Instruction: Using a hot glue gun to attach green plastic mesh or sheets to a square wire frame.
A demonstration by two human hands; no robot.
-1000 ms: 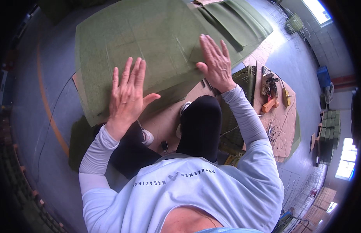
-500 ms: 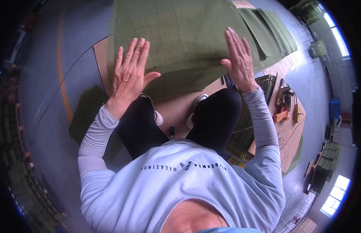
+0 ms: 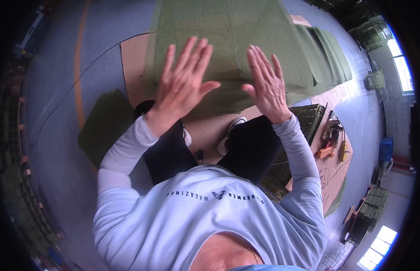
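Note:
A large, thin green mesh-like sheet [image 3: 228, 22] lies spread out in front of me. My left hand [image 3: 185, 86] is over its near left part, palm down, fingers stretched and thumb out to the side. Over its near right part is my right hand [image 3: 266, 86], also open, fingers extended and thumb pointing inward. Neither hand holds anything. Whether the palms touch the sheet or hover just above it, I cannot tell. More green sheeting [image 3: 330, 54] lies in folds at the far right.
Cardboard [image 3: 134, 67] covers the floor under the sheet. Another green piece [image 3: 103, 122] lies at left. Right of my knee are a green crate-like frame [image 3: 311, 115], an orange-handled tool [image 3: 326, 151] and a yellow-handled tool [image 3: 343, 151]. A blue bin [image 3: 386, 149] stands farther right.
My hands have come closer together, the left moving right and the right slightly inward and nearer. Both stay open. The view has shifted a little, and the sheet's left edge appears farther right.

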